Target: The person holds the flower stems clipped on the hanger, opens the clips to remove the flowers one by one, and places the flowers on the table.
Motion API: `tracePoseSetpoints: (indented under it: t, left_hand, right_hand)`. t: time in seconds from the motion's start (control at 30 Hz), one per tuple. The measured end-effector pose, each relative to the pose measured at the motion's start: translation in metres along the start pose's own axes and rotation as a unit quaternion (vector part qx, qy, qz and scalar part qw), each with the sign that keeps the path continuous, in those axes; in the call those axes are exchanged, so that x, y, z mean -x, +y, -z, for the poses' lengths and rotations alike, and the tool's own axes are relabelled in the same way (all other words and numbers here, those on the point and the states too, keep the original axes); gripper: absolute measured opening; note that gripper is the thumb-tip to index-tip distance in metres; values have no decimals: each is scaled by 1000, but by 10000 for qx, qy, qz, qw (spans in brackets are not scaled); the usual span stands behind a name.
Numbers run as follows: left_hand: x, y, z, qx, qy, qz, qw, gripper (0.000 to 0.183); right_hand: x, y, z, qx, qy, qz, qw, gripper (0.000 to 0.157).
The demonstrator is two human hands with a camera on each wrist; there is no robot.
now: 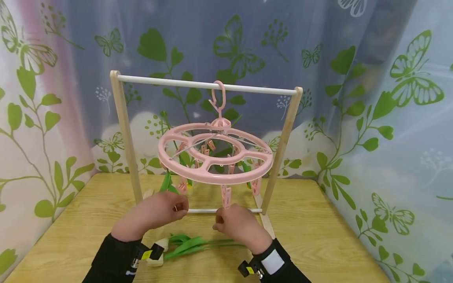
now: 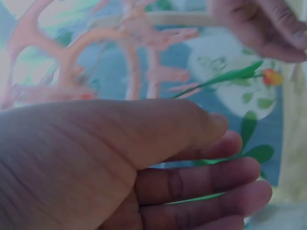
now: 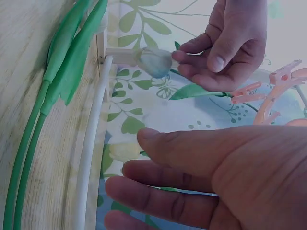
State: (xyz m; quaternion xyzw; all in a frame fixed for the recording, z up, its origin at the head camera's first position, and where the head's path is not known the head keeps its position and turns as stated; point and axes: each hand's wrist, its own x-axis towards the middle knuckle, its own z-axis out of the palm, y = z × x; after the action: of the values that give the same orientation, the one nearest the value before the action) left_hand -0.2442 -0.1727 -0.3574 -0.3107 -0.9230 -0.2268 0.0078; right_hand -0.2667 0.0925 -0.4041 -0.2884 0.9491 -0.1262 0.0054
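A pink round clothespin hanger (image 1: 216,180) hangs by its hook from the white top rod (image 1: 170,83) of a wooden stand. My left hand (image 1: 161,212) is below its left side, fingers loosely bent with nothing in them. Close by, a pale tulip (image 3: 154,62) hangs from a pink peg (image 3: 248,92), overlapping those fingertips in the right wrist view. My right hand (image 1: 240,226) is under the front peg (image 1: 225,195), fingers relaxed and holding nothing. An orange-red tulip (image 2: 272,77) and a pale yellow tulip (image 3: 123,151) also show beneath the hanger.
Tulips with green leaves (image 1: 187,247) and whitish heads lie on the wooden table (image 1: 318,236) in front of the stand. A lower white rod (image 1: 201,211) joins the stand's two legs. A curtain (image 1: 382,118) with butterflies and leaves surrounds the table.
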Motion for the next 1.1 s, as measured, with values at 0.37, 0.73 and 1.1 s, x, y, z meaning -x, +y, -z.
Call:
tracePoseSetpoints:
  t: [0.37,0.73,1.1]
  left_hand:
    - [17,-7,37,30,1903,1972,9617,24]
    - [2,-11,18,129,2905,2326,9281,41]
    - [-9,-16,-12,-95,3724,1473,9163,35]
  right_hand:
    - [9,-17,12,-571,-27,457,9973,16]
    - [17,-36,29,-2330,-387,1942,9521,17]
    - [14,-122,65,-2458,713,2959,9203,30]
